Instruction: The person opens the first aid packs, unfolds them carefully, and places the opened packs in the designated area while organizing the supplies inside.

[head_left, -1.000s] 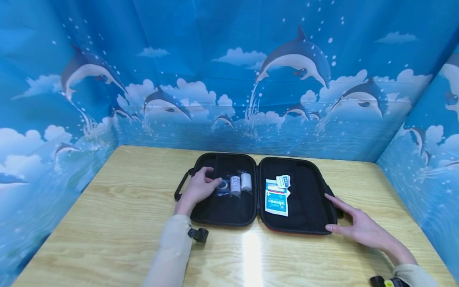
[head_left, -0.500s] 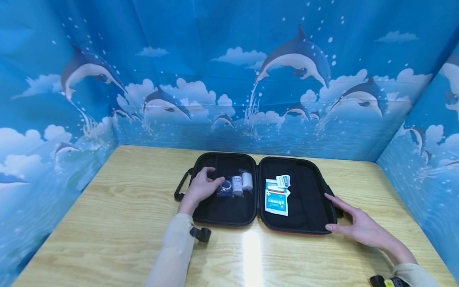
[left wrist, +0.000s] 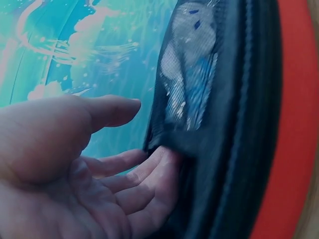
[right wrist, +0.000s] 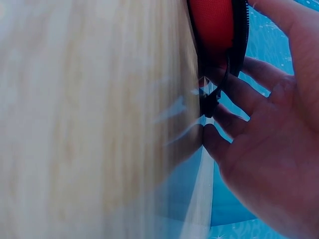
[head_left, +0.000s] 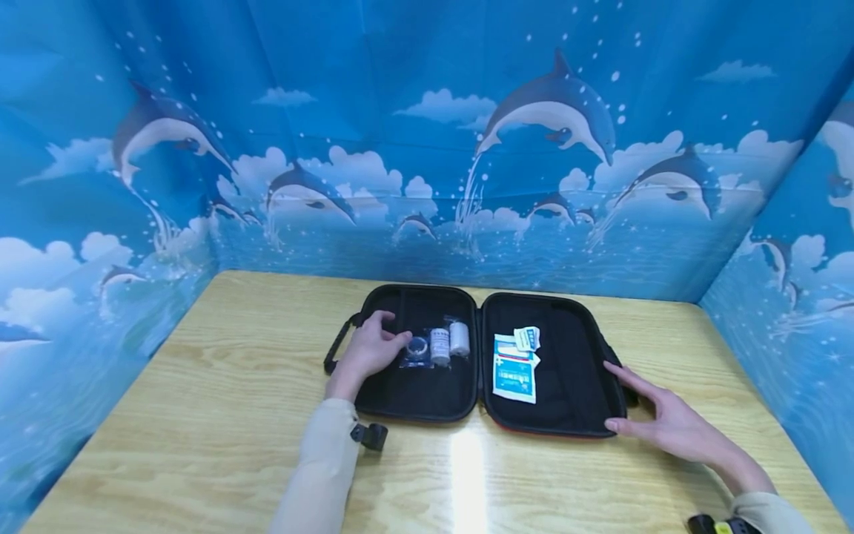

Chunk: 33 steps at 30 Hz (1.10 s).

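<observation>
A black zip case with a red outside lies open flat. My left hand (head_left: 373,347) is at the left half (head_left: 427,400), fingers bent behind the edge of its mesh pocket (left wrist: 192,64), thumb apart from them. Behind the mesh show a ring-shaped roll in clear wrapping (head_left: 417,348), a white labelled roll (head_left: 439,346) and a plain white roll (head_left: 459,338). My right hand (head_left: 677,424) rests against the outer edge of the right half (head_left: 567,386), thumb and fingers spread; in the right wrist view its fingertips touch the case's side.
Blue-and-white packets (head_left: 514,374) lie in the right half, with a smaller white packet (head_left: 527,338) over them. A black carry handle (head_left: 339,345) sticks out at the case's left. Behind the wooden table (head_left: 220,415) hangs a dolphin-print curtain (head_left: 427,148).
My left hand shifts slightly right, then back left, and the wrapped rolls in the mesh pocket shift with it. The right hand stays still.
</observation>
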Tool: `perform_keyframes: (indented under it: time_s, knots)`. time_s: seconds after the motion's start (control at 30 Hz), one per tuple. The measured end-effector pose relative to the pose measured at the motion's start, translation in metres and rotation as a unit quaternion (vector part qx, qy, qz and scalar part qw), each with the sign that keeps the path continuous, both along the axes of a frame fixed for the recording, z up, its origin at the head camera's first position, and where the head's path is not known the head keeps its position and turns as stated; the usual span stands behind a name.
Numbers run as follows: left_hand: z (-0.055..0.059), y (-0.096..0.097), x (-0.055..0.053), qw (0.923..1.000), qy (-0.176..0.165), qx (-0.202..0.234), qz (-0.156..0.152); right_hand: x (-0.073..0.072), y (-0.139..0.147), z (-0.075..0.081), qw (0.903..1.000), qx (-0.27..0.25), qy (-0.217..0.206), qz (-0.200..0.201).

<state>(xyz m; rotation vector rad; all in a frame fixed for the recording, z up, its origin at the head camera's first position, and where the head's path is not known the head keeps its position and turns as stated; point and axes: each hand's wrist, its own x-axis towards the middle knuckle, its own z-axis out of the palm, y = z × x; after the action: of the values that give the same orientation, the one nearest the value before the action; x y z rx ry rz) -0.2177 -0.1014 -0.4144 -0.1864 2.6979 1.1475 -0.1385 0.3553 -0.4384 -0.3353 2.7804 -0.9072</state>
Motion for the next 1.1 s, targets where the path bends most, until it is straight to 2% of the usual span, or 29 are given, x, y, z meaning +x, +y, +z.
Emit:
perform_keyframes:
  time_s: [0.17,0.33,0.43,0.53,0.7,0.8,1.0,1.1]
  knots:
    - [0.006,-0.011,0.005,0.9996,0.025,0.001,-0.01,0.001,-0.001,0.001,0.9999,0.012,0.006,-0.004]
    - [0.006,-0.028,0.011,0.996,0.081,0.023,-0.031,0.003,-0.003,0.001,0.9995,0.021,0.017,-0.014]
    - [0.002,-0.042,0.016,0.9913,0.115,0.012,-0.064,0.004,-0.005,0.001,0.9986,0.018,0.047,-0.017]
    - [-0.002,-0.054,0.021,0.9872,0.127,-0.012,-0.095,0.003,-0.007,0.0,0.9943,0.022,0.104,-0.013]
    - [-0.007,-0.068,0.029,0.9855,0.102,-0.044,-0.129,0.001,-0.015,0.002,0.9823,0.027,0.184,-0.021]
    - [-0.007,-0.074,0.034,0.9845,0.074,-0.061,-0.147,-0.001,-0.026,0.009,0.9785,0.028,0.203,-0.025]
    - [-0.005,-0.082,0.043,0.9797,0.031,-0.093,-0.175,-0.007,-0.053,0.02,0.9714,0.05,0.232,-0.007]
    - [-0.005,-0.084,0.047,0.9778,0.021,-0.102,-0.182,-0.012,-0.066,0.024,0.9721,0.055,0.228,-0.003]
